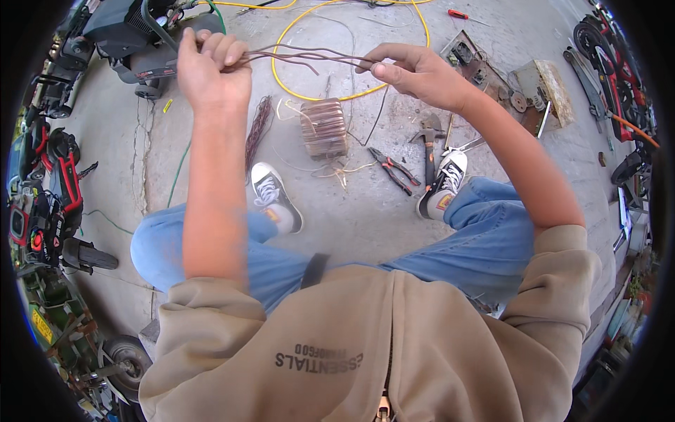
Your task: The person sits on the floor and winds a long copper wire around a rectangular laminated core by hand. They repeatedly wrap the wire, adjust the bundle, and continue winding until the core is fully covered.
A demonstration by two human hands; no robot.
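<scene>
Several strands of dark brown wire (309, 56) stretch between my two hands, above the floor. My left hand (216, 70) is closed in a fist around one end of them. At the other end, my right hand (415, 72) pinches the strands between thumb and fingers. One loose strand end bends down near the middle. Below the wires, a coil wound with copper-coloured wire (324, 129) rests on the concrete, with pale leads sticking out. Left of the coil lies a bundle of thin dark red-brown wire (258, 137).
Pliers (394, 169) and a hammer (429, 151) lie between my shoes. A yellow hose (281, 42) loops behind the coil. To the right are a rusty metal box (540, 91) and opened metal parts (465, 60); a red-handled screwdriver (460, 14) lies beyond. A black compressor (133, 42) stands far left.
</scene>
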